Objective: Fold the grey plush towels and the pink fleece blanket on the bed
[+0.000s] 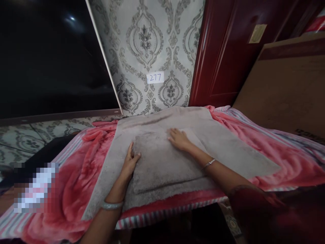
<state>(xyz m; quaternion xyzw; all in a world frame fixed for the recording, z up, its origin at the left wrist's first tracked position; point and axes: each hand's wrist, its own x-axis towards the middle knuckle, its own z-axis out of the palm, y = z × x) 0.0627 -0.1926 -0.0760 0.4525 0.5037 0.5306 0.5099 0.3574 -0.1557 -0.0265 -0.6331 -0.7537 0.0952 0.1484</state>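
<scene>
A grey plush cushion cover [162, 162], squarish and flat, lies on a larger light grey fleece cloth [223, 142]. My left hand [131, 159] rests at the cover's left edge, thumb and fingers apart, holding nothing. Flat on the upper right part of the cover is my right hand [178, 138], its fingers spread. Beneath the fleece cloth a pink plush blanket [83, 169] shows on both sides and along the front. Whether anything is inside the cover cannot be seen.
Under the blanket a striped cloth [157, 215] hangs over the front edge. A large dark television screen [50, 57] stands at the left. Patterned wallpaper carries a paper label [155, 77] reading 277. To the right are a dark red door [223, 51] and a big cardboard box [286, 88].
</scene>
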